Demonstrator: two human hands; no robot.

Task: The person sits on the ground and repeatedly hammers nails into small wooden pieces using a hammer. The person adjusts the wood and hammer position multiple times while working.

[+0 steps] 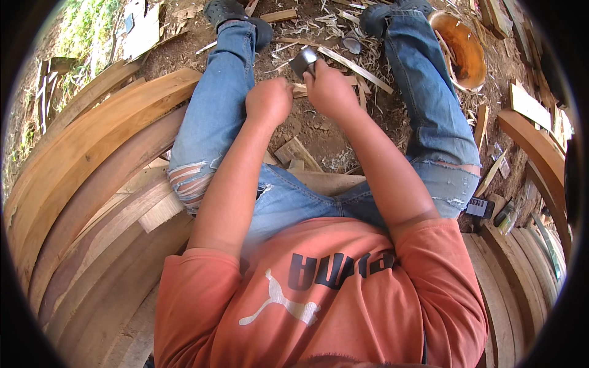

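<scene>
My right hand point(331, 91) is closed around a tool with a blocky, shiny dark metal head point(304, 61). The head sticks out past my fingers, up and to the left; the rest of the tool is hidden by my hand, so its exact kind does not show. Close beside it, on the left, my left hand point(269, 102) is curled into a closed grip. What those fingers hold, if anything, cannot be made out. A pale strip of wood point(299, 90) shows between the two hands, and I cannot tell whether either one touches it.
Wood shavings and offcuts litter the dirt around my feet, with a long pale stick point(356, 69) beyond my right hand. An orange-lined bowl-like container point(461, 52) stands right of my right leg. Curved-looking planks point(101, 126) are stacked at left; more boards point(532, 147) lie at right.
</scene>
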